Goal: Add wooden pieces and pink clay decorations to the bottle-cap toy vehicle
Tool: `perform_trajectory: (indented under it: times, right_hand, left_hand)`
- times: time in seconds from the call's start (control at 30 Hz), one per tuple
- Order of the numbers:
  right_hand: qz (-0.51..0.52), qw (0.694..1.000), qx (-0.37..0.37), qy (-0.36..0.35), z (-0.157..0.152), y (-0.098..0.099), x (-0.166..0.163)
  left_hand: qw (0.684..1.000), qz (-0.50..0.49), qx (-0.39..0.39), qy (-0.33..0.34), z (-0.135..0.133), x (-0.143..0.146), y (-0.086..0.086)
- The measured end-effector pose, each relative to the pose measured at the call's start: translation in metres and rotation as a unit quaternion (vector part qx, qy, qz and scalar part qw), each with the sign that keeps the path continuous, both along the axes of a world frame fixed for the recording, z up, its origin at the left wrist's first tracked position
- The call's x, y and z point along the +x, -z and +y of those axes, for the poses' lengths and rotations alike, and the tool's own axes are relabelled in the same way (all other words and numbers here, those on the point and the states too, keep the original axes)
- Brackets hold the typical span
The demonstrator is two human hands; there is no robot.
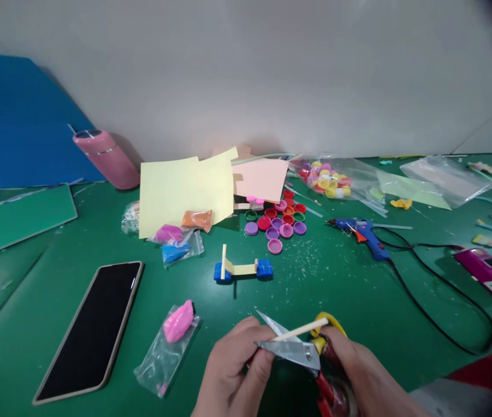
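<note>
My left hand (240, 370) is closed, thumb and fingers pinching one end of a thin pale wooden stick (303, 329). In my right hand (356, 362) is a pair of scissors (295, 353) with red and yellow handles. Its blades are apart, and the stick lies between them, close to my left fingertips. Beyond my hands stands a small model (244, 270) of pale sticks with blue blocks at both ends. Left of my left hand lies a plastic bag with pink clay (179, 321).
Bottle caps (275, 247), yellow paper (185, 185) and clay packets (176, 252) lie toward the wall. A phone (89, 330) is at left, with a pink bottle (109, 159) behind. At right, a blue glue gun (361, 231) trails a black cord to a purple power strip (491, 275).
</note>
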State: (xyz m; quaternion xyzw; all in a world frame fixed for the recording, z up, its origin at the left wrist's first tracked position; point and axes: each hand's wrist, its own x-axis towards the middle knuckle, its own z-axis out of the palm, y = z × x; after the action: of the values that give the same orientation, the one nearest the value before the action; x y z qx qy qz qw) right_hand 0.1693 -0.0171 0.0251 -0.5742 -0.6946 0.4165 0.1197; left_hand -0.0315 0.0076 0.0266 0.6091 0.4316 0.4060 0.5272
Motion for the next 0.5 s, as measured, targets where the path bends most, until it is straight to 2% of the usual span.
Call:
perform_trajectory:
  times: [0.17, 0.3, 0.4, 0.5]
  right_hand:
    - [0.018, 0.998, 0.064, 0.003, -0.0011, -0.0002, -0.0003]
    - [0.001, 0.997, 0.070, 0.008, -0.0028, -0.0002, 0.0004]
    - [-0.002, 0.997, 0.072, -0.004, -0.0041, 0.0026, 0.0014]
    - [-0.006, 0.997, 0.083, 0.003, -0.0051, 0.0058, 0.0015]
  left_hand:
    - [0.994, -0.051, -0.100, 0.015, 0.0031, -0.0015, -0.0019]
    - [0.975, -0.077, -0.207, 0.012, -0.0013, -0.0015, 0.0011]
    - [0.972, -0.078, -0.222, 0.004, -0.0053, -0.0031, 0.0020]
    - [0.980, -0.056, -0.190, 0.003, -0.0050, -0.0067, 0.0008]
